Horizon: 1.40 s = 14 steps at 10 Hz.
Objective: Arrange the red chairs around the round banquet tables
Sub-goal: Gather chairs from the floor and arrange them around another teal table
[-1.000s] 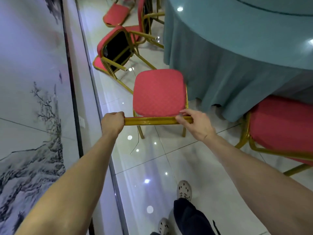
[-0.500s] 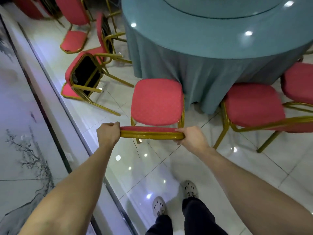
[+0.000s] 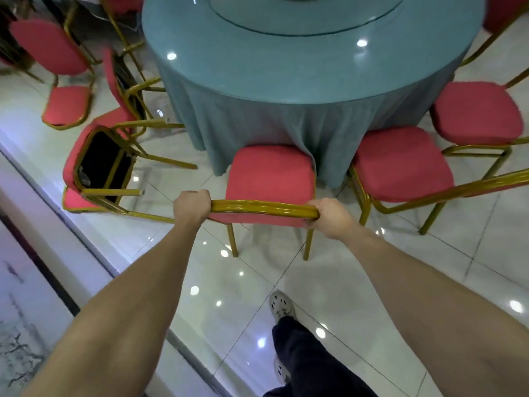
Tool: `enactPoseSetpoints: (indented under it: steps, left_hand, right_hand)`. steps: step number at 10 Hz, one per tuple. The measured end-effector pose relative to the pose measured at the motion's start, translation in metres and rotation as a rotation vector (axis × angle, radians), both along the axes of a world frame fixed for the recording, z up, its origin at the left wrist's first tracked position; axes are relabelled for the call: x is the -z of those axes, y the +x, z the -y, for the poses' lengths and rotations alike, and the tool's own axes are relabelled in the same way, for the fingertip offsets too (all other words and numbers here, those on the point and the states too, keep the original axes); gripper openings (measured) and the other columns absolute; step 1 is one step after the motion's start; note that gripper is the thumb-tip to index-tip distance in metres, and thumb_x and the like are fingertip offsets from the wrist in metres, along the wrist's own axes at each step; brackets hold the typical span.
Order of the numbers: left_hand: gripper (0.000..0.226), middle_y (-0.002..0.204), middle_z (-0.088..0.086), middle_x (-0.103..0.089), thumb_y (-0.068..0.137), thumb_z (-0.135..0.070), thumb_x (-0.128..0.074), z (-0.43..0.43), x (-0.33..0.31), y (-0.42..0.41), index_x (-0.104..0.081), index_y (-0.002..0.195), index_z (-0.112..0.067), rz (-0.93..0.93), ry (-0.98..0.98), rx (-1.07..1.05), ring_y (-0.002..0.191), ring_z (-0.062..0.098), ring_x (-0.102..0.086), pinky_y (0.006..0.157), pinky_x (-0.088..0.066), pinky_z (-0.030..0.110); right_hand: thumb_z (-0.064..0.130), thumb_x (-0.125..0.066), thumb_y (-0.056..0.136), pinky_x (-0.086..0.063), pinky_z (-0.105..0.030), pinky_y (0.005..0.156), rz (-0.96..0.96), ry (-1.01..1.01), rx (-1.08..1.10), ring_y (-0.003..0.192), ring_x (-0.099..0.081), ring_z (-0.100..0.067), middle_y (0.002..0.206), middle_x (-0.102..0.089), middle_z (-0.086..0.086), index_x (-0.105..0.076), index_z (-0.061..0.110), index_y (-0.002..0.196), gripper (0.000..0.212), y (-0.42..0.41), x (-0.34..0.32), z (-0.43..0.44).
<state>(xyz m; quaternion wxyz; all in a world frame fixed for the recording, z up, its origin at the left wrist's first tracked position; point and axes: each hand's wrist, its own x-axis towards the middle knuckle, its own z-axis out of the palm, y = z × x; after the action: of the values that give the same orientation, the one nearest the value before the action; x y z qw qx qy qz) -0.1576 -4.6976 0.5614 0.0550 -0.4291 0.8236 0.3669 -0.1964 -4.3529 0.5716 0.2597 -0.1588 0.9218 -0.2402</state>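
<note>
A red chair point(image 3: 269, 173) with a gold frame stands in front of me, its seat front touching the hanging teal cloth of the round banquet table point(image 3: 300, 70). My left hand point(image 3: 191, 206) grips the left end of its gold top rail and my right hand point(image 3: 329, 214) grips the right end. Two more red chairs point(image 3: 400, 164) point(image 3: 475, 110) stand at the table's edge to the right. On the left, a red chair point(image 3: 97, 167) lies tipped over with its black underside showing, and another point(image 3: 123, 90) leans on top of it.
An upright red chair point(image 3: 63, 81) stands further back on the left. A wall panel with an ink painting point(image 3: 23, 310) runs along my left side, close to the tipped chairs. Glossy white floor tiles point(image 3: 372, 267) lie under me, and my feet are behind the held chair.
The chair in my hands has moved forward and to the right until its seat meets the tablecloth. My view has swung right, away from the wall, bringing more of the table into sight.
</note>
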Motion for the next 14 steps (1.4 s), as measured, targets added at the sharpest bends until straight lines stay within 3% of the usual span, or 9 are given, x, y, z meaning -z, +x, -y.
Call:
enactPoseSetpoints:
  steps: [1,2,3,4,5,7,10,12,14]
  left_hand:
    - [0.023,0.087,0.010,-0.060,0.099,-0.026,-0.050,0.016,-0.009,-0.033,-0.060,0.091,-0.007,0.013,-0.074,0.046,0.086,0.031,-0.054,0.078,-0.047,0.040]
    - [0.032,0.080,0.010,-0.065,0.096,-0.029,-0.048,0.023,-0.018,-0.041,-0.067,0.083,-0.007,0.024,-0.200,0.129,0.079,0.031,-0.062,0.073,-0.047,0.038]
    - [0.034,0.091,0.010,-0.072,0.103,-0.034,-0.050,0.045,-0.025,-0.048,-0.074,0.095,-0.011,0.012,-0.161,0.256,0.088,0.029,-0.067,0.078,-0.052,0.037]
    - [0.031,0.105,0.005,-0.075,0.106,-0.034,-0.054,0.085,-0.035,-0.043,-0.076,0.113,-0.013,-0.050,-0.094,0.235,0.095,0.023,-0.065,0.076,-0.049,0.030]
    - [0.028,0.118,0.003,-0.077,0.104,-0.030,-0.063,0.150,-0.046,-0.026,-0.078,0.120,-0.013,-0.070,-0.054,0.192,0.110,0.024,-0.067,0.096,-0.054,0.036]
    - [0.025,0.111,0.003,-0.078,0.104,-0.026,-0.063,0.310,-0.051,0.019,-0.082,0.117,-0.017,-0.024,-0.102,0.034,0.112,0.027,-0.069,0.092,-0.051,0.033]
    - [0.026,0.113,0.016,-0.077,0.107,-0.025,-0.059,0.528,-0.033,0.006,-0.079,0.111,-0.008,0.059,-0.022,-0.031,0.108,0.034,-0.071,0.099,-0.057,0.046]
    - [0.026,0.105,0.024,-0.077,0.107,-0.021,-0.059,0.618,-0.040,-0.054,-0.075,0.106,0.000,0.056,0.001,-0.036,0.085,0.032,-0.066,0.092,-0.060,0.050]
    - [0.026,0.125,0.006,-0.076,0.105,-0.019,-0.061,0.682,-0.052,-0.112,-0.076,0.125,-0.011,0.031,-0.004,-0.064,0.115,0.027,-0.072,0.107,-0.055,0.044]
  right_hand:
    - [0.028,-0.088,0.087,-0.049,-0.030,0.073,0.040,0.012,0.008,0.097,-0.070,-0.025,0.087,-0.069,0.008,-0.072,0.027,0.096,0.018,-0.020,-0.010,0.016]
    - [0.092,-0.073,0.068,-0.049,-0.030,0.099,0.189,0.012,0.022,0.121,-0.059,-0.013,0.123,-0.062,0.019,-0.064,0.036,0.136,0.089,-0.038,-0.031,0.037]
    - [0.113,-0.029,0.067,-0.038,-0.044,0.116,0.233,-0.084,0.092,0.135,-0.054,-0.019,0.143,-0.063,0.015,-0.060,0.042,0.146,0.110,-0.060,-0.045,0.076]
    - [0.100,-0.025,0.086,-0.043,-0.044,0.111,0.135,-0.103,0.002,0.130,-0.060,-0.025,0.137,-0.070,0.004,-0.069,0.032,0.136,0.095,-0.086,-0.055,0.143]
    - [0.080,-0.041,0.099,-0.048,-0.039,0.106,0.073,-0.083,-0.133,0.126,-0.064,-0.027,0.134,-0.073,-0.002,-0.072,0.023,0.134,0.074,-0.099,-0.054,0.221]
    - [0.069,-0.056,0.100,-0.053,-0.039,0.104,0.129,-0.041,-0.329,0.119,-0.066,-0.021,0.137,-0.069,-0.001,-0.060,0.021,0.147,0.067,-0.109,-0.038,0.392]
    - [0.048,-0.057,0.109,-0.051,-0.043,0.113,0.164,-0.028,-0.405,0.136,-0.058,-0.025,0.153,-0.058,-0.004,-0.050,0.019,0.156,0.056,-0.122,-0.033,0.622]
    - [0.048,-0.060,0.107,-0.051,-0.039,0.111,0.186,-0.007,-0.361,0.136,-0.059,-0.024,0.154,-0.058,-0.004,-0.050,0.021,0.156,0.056,-0.176,-0.018,0.697]
    - [0.045,-0.061,0.107,-0.048,-0.049,0.116,0.162,0.034,-0.373,0.141,-0.054,-0.028,0.154,-0.057,-0.005,-0.051,0.020,0.156,0.056,-0.259,-0.001,0.766]
